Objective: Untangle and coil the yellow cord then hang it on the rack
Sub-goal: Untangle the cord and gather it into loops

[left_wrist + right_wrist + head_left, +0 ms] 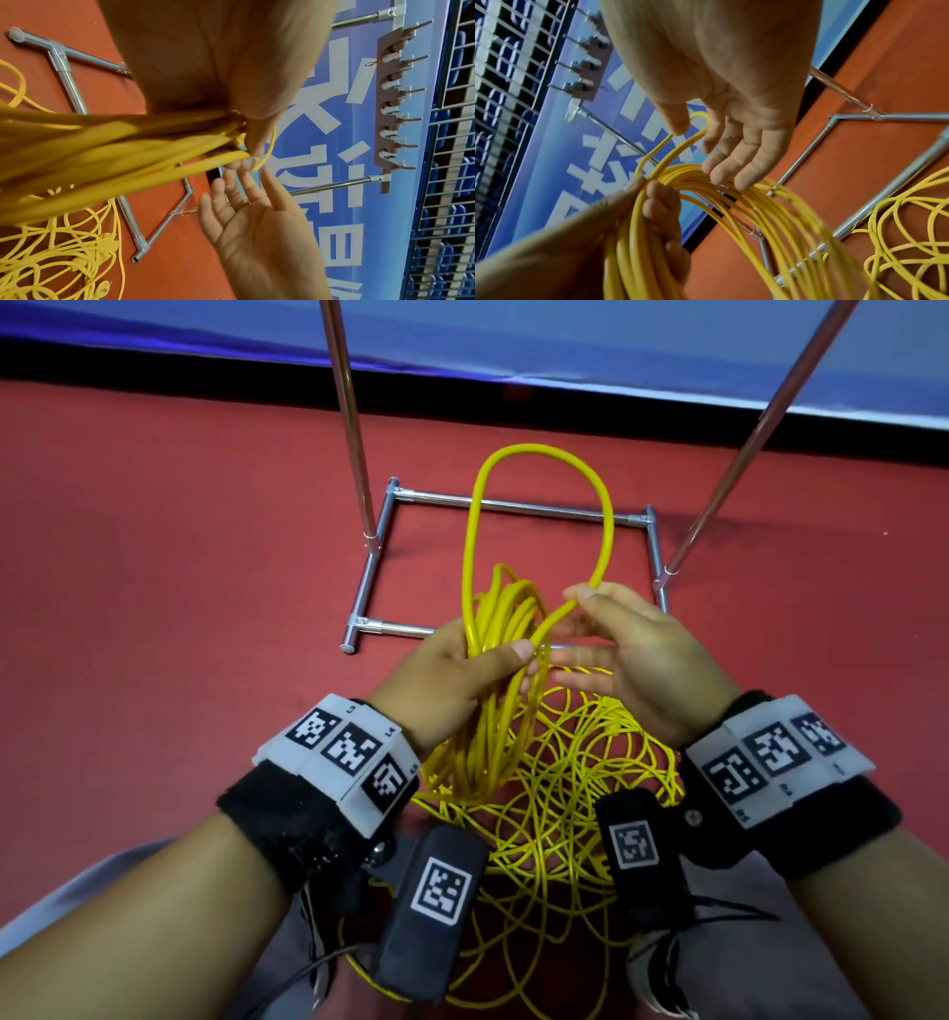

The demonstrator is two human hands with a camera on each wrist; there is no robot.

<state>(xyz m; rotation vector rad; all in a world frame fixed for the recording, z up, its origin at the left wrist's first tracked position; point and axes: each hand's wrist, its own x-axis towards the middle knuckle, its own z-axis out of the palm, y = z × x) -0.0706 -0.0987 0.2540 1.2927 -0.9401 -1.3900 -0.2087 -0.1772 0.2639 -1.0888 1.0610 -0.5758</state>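
While my left hand (452,675) gripped the gathered loops of the yellow cord (493,690), thumb pressed across the strands and fingers (662,205) curled round them from behind, my right hand (642,654) worked beside it. Its thumb and forefinger pinched the newest loop where it bent back toward the bundle; its other fingers (731,168) were straight and spread, touching nothing that I could see.

That new loop stood up tall above both hands — noticeably larger than the turns already held. Below my wrists the rest of the cord lay in a loose tangle on the red floor (179,557), much of it not yet coiled. I judged the job roughly midway.

To do this step well, I reckoned the fresh loop should be drawn down to match the others before the left thumb took it, laid flat against the bundle rather than crossed over it. The right hand ought then to slide back along the slack, feeling for snags, so no knot got pulled tight.

Beyond my hands stood the rack (518,505) — its base frame on the floor, its hook bar (390,97) high against the blue banner.
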